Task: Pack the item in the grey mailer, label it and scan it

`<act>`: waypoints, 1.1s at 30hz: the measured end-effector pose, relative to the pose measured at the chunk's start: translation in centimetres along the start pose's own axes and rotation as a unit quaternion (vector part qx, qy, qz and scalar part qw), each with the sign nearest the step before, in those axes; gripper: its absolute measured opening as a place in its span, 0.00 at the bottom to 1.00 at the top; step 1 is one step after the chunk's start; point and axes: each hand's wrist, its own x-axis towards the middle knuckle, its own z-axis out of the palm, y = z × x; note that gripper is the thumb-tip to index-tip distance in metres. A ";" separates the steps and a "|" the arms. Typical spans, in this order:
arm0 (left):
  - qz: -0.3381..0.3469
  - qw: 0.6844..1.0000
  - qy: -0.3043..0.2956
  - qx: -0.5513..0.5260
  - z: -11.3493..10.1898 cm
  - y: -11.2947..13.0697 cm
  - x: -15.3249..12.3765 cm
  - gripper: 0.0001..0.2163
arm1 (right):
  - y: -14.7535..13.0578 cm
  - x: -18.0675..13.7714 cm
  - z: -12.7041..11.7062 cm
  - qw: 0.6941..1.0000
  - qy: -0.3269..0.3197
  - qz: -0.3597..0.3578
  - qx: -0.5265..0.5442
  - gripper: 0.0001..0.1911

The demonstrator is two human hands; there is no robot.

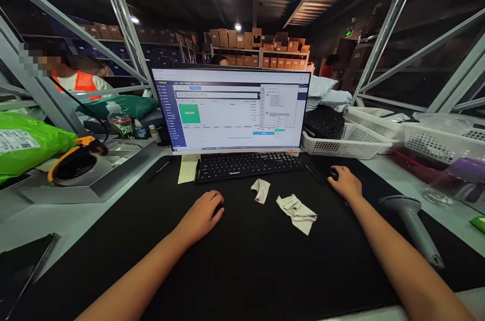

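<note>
My right hand (pixel 349 185) lies over a black computer mouse (pixel 334 174) at the right of the mat, with its fingers on it. My left hand (pixel 200 216) rests on the black desk mat (pixel 242 270), loosely curved, the thumb apart from the fingers and nothing visible in it. Ahead stands a lit monitor (pixel 227 119) showing a web page and a smaller window with a menu. Below the screen is a black keyboard (pixel 250 165), touched by neither hand. Two crumpled pale cloths, a small one (pixel 260 191) and a larger one (pixel 297 213), lie between my hands.
A grey barcode scanner (pixel 415 225) lies beside my right forearm. White plastic baskets (pixel 348 144) stand at the right. On the left are a tape dispenser (pixel 74 162), a grey tray (pixel 109 177), a bottle (pixel 119 121) and a green parcel (pixel 34 147). A person in an orange vest (pixel 85 84) is beyond.
</note>
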 end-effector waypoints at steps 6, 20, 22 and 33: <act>-0.001 1.000 0.001 0.003 0.0 0.1 -0.1 0.05 | 0.4 0.3 0.7 1.000 0.015 -0.005 0.012 0.24; 0.002 1.000 0.010 -0.008 0.2 -0.2 -0.1 0.06 | 0.3 0.1 0.2 1.000 -0.003 -0.004 0.008 0.24; 0.001 1.000 0.009 -0.006 0.1 -0.2 0.0 0.06 | 0.3 0.0 0.1 1.000 -0.004 -0.004 0.011 0.24; 0.005 1.000 0.012 -0.016 -0.1 0.1 -0.1 0.05 | 0.0 -0.2 -0.2 1.000 -0.008 -0.001 0.009 0.22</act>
